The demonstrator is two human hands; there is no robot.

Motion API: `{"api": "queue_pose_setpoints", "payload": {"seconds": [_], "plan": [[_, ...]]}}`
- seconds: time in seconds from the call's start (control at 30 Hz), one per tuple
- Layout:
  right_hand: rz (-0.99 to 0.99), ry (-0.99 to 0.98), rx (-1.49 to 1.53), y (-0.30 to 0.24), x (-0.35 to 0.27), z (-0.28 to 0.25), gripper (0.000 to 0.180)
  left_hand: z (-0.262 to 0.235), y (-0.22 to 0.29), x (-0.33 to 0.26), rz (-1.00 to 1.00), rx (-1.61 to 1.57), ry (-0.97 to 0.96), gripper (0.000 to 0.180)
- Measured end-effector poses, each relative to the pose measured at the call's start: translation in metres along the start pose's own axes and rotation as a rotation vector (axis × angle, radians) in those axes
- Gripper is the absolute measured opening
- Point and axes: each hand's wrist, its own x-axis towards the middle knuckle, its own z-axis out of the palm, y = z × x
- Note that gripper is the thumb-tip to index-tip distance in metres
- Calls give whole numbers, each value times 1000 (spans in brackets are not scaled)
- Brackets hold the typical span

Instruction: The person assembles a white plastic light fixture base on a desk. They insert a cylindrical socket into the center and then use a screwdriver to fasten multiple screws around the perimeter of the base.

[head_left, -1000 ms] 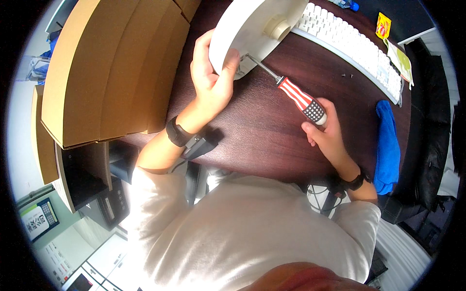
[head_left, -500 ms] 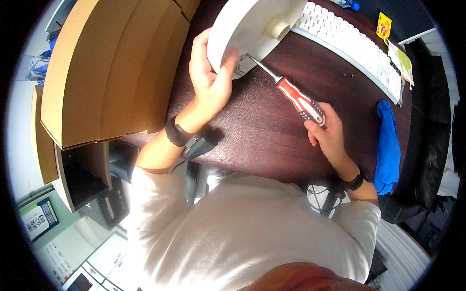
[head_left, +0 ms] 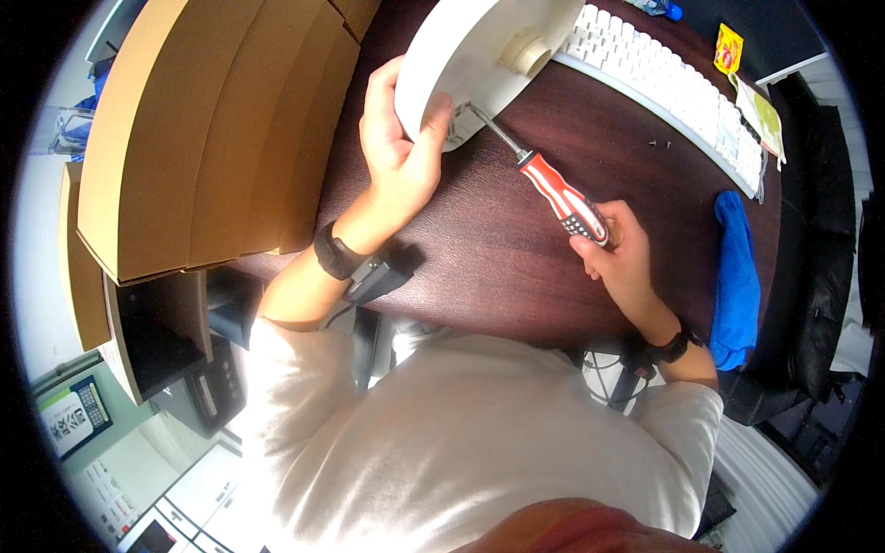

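Note:
My left hand [head_left: 403, 147] is closed on the near rim of a white round housing [head_left: 475, 55], tilted up so that its hollow inside faces right. A short cream-coloured round collar [head_left: 525, 53] stands out inside it. In my right hand [head_left: 619, 255] is a screwdriver [head_left: 560, 192] with a red, white and black handle, gripped at the handle's end. Its metal shaft points up and left, and the tip meets the inside of the housing near my left thumb. What exactly the tip touches is too small to tell.
A white keyboard [head_left: 664, 88] lies beyond the screwdriver, with small screws [head_left: 660, 144] near it on the dark desk [head_left: 516, 267]. Cardboard boxes [head_left: 221, 129] stand close on the left. To the right are a blue cloth [head_left: 736, 281] and a yellow packet [head_left: 728, 48].
The screwdriver's handle has turned about its axis and shifted slightly left, with my right fingers moving along with it. The housing and my left hand have hardly moved.

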Motion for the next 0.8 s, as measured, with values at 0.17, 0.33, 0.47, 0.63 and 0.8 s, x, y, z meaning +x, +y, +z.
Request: {"api": "queue_pose_setpoints", "payload": {"seconds": [0.17, 0.33, 0.47, 0.63, 0.8], "plan": [[23, -64, 58, -1, 0, -5, 24, -4, -5, 0, 107, 78, -39, 33], [62, -86, 64, -4, 2, -6, 26, -5, -5, -2, 61, 48, -47, 36], [-12, -5, 111, -6, -1, 1, 32, -2, -4, -2, 71, 59, -36, 38], [-133, 46, -93, 9, 2, 4, 44, -4, -5, -1, 52, 53, -64, 42], [-228, 96, -262, -1, 5, 1, 37, -6, -1, -5, -76, 15, -72, 50]]}}
